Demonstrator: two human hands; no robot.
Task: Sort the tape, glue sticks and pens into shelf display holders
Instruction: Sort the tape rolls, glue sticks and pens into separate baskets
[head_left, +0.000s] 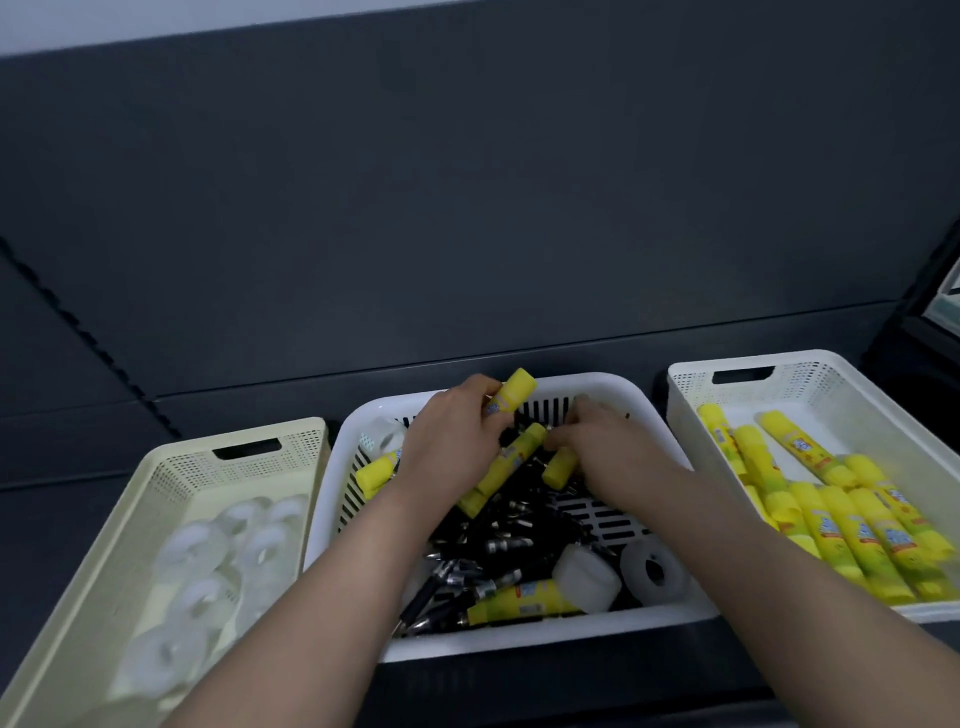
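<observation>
A white slotted basket (639, 400) in the middle holds black pens (498, 540), yellow glue sticks and tape rolls (653, 572). My left hand (457, 441) grips a yellow glue stick (514, 391) that points up and to the right over the basket's far side. Another glue stick (506, 467) lies slanted just under that hand. My right hand (602, 441) reaches into the basket, fingers curled on a short yellow glue stick (560, 466). A further glue stick (524, 603) lies near the front wall.
A cream basket (171, 467) on the left holds several clear tape rolls (197, 545). On the right, a white basket (810, 374) holds several yellow glue sticks (852, 525). All three stand on a dark shelf with a dark back panel behind.
</observation>
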